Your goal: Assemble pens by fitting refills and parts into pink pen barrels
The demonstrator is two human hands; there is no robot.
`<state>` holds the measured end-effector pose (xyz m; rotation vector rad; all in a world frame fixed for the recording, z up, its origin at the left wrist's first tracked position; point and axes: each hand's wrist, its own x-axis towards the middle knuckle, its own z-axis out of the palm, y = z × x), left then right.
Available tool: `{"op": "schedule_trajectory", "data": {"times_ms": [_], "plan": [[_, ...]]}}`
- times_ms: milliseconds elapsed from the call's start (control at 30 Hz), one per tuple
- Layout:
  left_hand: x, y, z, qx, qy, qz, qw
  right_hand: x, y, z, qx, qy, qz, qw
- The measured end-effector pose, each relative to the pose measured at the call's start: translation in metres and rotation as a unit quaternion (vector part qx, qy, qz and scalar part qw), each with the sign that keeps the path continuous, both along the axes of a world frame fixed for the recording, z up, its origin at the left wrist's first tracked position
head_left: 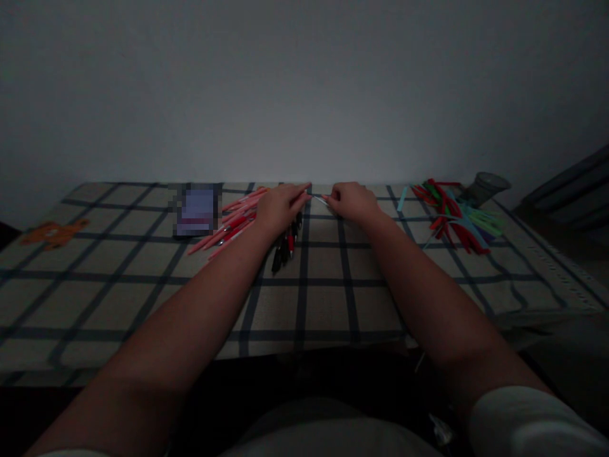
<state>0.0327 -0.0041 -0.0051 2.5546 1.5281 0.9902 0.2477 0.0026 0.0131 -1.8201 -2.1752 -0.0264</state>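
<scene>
A thin pale strip spans the small gap between my two hands, over the far side of the table. My left hand pinches its left end between thumb and fingers. The right end sits in the closed fingertips of my right hand. Pink and red pens lie fanned out left of my left hand, partly covered by it. Under that hand and its wrist are several black pens, with a red one among them. In the dim light, the strip's exact kind is unclear.
A checked cloth covers the table against a grey wall. A blurred-out rectangular item and an orange figure lie left. Rightward are a pale blue strip, a heap of coloured strips and a tipped grey cup.
</scene>
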Motion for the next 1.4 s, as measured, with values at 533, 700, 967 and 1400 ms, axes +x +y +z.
{"op": "schedule_trajectory", "data": {"times_ms": [533,700,967,1400], "plan": [[-0.002,0.002,-0.002,0.12,0.029,-0.072,0.99,-0.027,0.006,-0.022,0.02,0.206,0.265,0.942],[-0.001,-0.005,0.0,0.154,-0.015,-0.085,0.984,-0.039,0.003,-0.022,-0.058,0.394,0.286,0.872],[0.0,-0.011,0.002,0.172,-0.041,-0.1,0.979,-0.043,-0.003,-0.018,-0.161,0.482,0.3,0.807],[0.0,0.0,-0.005,0.178,-0.059,-0.073,0.98,-0.049,-0.001,-0.02,-0.092,0.498,0.307,0.806]]}}
